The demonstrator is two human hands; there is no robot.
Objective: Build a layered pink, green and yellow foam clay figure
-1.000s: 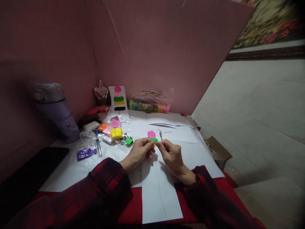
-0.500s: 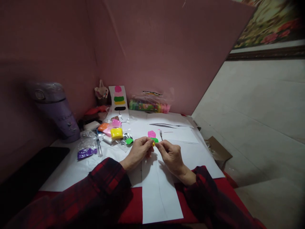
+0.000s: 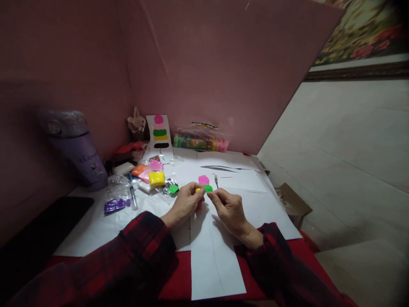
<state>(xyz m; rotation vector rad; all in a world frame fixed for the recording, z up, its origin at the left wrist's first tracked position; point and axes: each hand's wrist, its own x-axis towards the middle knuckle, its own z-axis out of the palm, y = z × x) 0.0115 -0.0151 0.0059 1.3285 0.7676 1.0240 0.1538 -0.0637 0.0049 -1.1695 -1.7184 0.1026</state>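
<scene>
Between the thumb and fingers of my left hand [image 3: 185,200] is a lump of yellow clay [image 3: 198,190], only partly showing. My right hand [image 3: 228,207] is pinched just to its right; anything between those fingertips is hidden or too small to name. Both hands hover over a white paper strip [image 3: 214,260] with a thin line down it. Beyond the fingertips, a bumpy pink clay patch [image 3: 203,179] lies on the paper, with a green clay patch [image 3: 208,188] directly below it. A small fork [image 3: 216,181] rests to the right of them.
Packets of clay, among them a yellow packet [image 3: 156,178] and a purple packet [image 3: 116,206], lie left. A purple bottle [image 3: 75,149] stands behind them. A card with painted colour bands [image 3: 160,132] leans on the wall, beside a bag of coloured sticks [image 3: 201,142].
The yellow clay has shifted left, from between both hands' fingertips into my left hand's grip. The fingertips are slightly farther apart, and the green patch shows more clearly.
</scene>
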